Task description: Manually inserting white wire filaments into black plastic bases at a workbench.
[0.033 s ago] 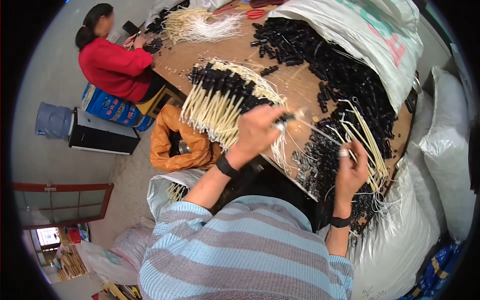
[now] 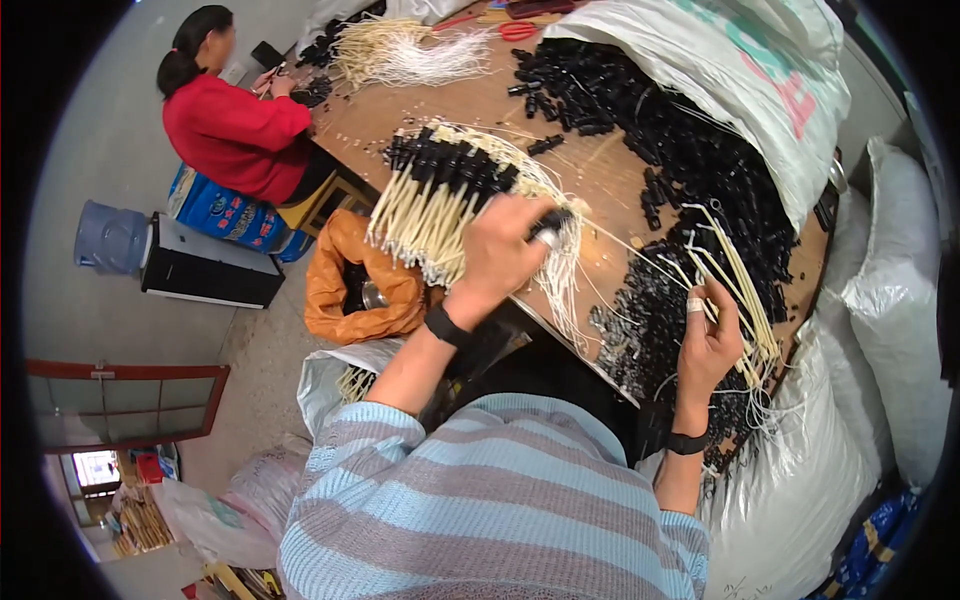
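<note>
Brown wooden table (image 2: 585,165) is taking up the mid. of the rm., its near edge slanting under the person's 2 hands. Over the mid. of that edge, the left hand (image 2: 500,248) is clamping its curled fingers on 1 black part (image 2: 560,216) (dark & half hidden, so can't tell its exact shape). Toward the near right corner, the right hand (image 2: 710,340) is pinching 1 thin pale wire (image 2: 618,241), thumb & finger together; the wire is stretching across toward the left hand, tho can't tell if it's joining the black part.

Along the near edge, just left of the left hand, a thick row of cream tubes (image 2: 415,220) w/ black ends is lying, white strands (image 2: 568,275) trailing to its right. Several loose tubes (image 2: 735,270) are lying just beside the right hand, toward the right edge. Small black bits (image 2: 640,320) are spreading between the 2 hands. A big black heap (image 2: 640,105) is covering the far right side, next to a white sack (image 2: 730,90) at the far right corner. Red scissors (image 2: 517,31) are lying by the far edge. Off the near edge's left end, 1 co-worker (image 2: 235,125) in red is sitting; an orange bag (image 2: 335,300) is gaping open below that edge.
</note>
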Demonstrator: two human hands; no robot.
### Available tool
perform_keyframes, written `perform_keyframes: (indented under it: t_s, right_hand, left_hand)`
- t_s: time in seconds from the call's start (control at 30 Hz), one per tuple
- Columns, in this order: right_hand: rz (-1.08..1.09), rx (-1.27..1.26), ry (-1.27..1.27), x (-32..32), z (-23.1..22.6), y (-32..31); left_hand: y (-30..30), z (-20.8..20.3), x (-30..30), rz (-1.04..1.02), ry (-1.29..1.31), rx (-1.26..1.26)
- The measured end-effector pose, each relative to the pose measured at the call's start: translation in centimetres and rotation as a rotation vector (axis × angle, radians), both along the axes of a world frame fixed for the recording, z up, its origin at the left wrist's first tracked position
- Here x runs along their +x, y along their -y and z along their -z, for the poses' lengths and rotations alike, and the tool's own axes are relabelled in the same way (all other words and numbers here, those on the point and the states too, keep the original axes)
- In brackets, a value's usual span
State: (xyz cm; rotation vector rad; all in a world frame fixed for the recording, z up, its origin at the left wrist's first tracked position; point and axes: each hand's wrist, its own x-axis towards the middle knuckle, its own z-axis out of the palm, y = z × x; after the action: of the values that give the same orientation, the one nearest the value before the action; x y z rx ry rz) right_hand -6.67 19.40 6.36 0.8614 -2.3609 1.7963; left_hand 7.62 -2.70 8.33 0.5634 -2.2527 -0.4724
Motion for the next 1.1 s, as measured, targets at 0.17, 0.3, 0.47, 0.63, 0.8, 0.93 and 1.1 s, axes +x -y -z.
perform_keyframes:
  t_s: [0.17, 0.3, 0.47, 0.63, 0.8, 0.93, 1.1]
  right_hand:
    - [-0.427, 0.387, -0.286, 3.0, -0.3, 2.6]
    - [-0.309, 0.436, -0.112, 1.1, 2.1, 1.2]
    - [-0.001, 0.46, -0.236, -4.0, 3.6, -2.4]
    - [0.214, 0.897, -0.319, -7.0, 4.0, -6.2]
    - [0.12, 0.987, -0.256, -7.6, 3.6, -6.9]
    - [0.12, 0.772, -0.502, -7.8, 2.9, -6.6]
    - [-0.157, 0.542, -0.433, -5.2, 0.2, -5.0]
  left_hand:
    - [8.3, 0.1, 1.5, -0.457, 0.088, -0.386]
    - [4.7, -0.3, -2.5, -0.133, -0.002, -0.242]
    - [0.1, 4.6, -11.2, 0.413, 0.028, 0.124]
    - [0.6, 8.4, -17.3, 0.162, 0.401, 0.362]
    - [0.8, 9.5, -16.2, 0.163, 0.427, 0.123]
    - [-1.5, 6.3, -13.2, 0.245, 0.312, 0.621]
    - [-3.5, 6.1, -9.6, 0.448, 0.219, 0.691]
